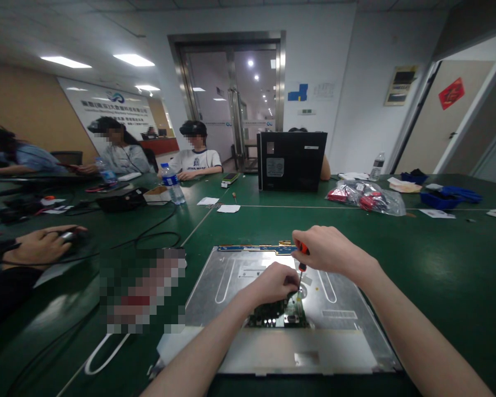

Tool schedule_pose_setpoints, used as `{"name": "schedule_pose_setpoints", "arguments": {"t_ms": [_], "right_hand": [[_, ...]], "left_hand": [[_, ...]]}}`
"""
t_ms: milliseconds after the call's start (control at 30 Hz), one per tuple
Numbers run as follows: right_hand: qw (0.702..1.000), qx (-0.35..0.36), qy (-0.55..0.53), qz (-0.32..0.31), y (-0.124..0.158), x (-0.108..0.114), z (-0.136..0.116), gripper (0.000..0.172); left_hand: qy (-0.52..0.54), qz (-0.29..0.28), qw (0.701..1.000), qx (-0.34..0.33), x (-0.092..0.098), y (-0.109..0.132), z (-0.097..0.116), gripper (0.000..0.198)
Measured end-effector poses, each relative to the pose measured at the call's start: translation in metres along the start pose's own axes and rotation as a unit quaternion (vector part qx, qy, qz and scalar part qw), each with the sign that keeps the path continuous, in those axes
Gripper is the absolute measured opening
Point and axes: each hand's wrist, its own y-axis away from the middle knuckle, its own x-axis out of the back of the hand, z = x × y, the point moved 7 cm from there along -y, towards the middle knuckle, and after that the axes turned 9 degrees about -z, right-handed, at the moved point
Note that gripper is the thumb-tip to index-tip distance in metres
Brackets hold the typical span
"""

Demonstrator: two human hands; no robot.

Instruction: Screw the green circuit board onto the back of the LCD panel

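My right hand (326, 248) is wrapped round the red and black handle of a screwdriver (302, 266), which stands nearly upright with its shaft pointing down. My left hand (275, 284) is closed in a pinch beside the shaft's lower end; what its fingertips hold is hidden. Under them, a green circuit board (292, 317) lies on the silvery metal back of a flat display panel (355, 300). A blue circuit strip (248, 249) runs along the panel's far edge. The screwdriver's tip meets the board's upper right area, partly covered by my left fingers.
Left of the panel lies a blurred-out object (144, 289) with a white loop (107, 355). Another person's hand (41, 245) is further left, near black cables (149, 234). Beyond stand a black computer case (291, 165), a water bottle (172, 184) and a plastic bag of red items (367, 196).
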Motion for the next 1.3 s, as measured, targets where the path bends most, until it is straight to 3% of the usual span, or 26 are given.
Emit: {"name": "schedule_pose_setpoints", "arguments": {"t_ms": [333,533,733,900,1100,1300], "right_hand": [[1.000,-0.004,-0.004,-0.009,0.0012,-0.0001,-0.0006,0.017],[1.000,-0.011,0.005,-0.002,-0.0004,0.0002,0.0009,0.039],[1.000,-0.007,0.010,-0.005,0.0002,-0.0009,0.0000,0.015],[1.000,-0.007,0.003,-0.007,0.0023,-0.0010,0.0007,0.017],[0.999,-0.024,0.020,-0.011,-0.0006,-0.0012,0.0022,0.039],[1.000,-0.007,0.014,-0.013,0.0009,-0.0010,0.0007,0.017]], "left_hand": [[0.012,-0.004,1.000,-0.005,-0.0025,-0.0013,-0.0036,0.020],[0.003,-0.001,1.000,-0.007,-0.0017,-0.0010,-0.0022,0.019],[0.007,-0.004,1.000,0.001,-0.0017,-0.0011,-0.0014,0.021],[0.002,-0.001,1.000,0.000,-0.0014,-0.0008,-0.0010,0.020],[-0.006,-0.001,1.000,-0.002,-0.0006,-0.0008,0.0003,0.019],[0.016,-0.004,1.000,0.011,-0.0007,-0.0018,-0.0011,0.016]]}}
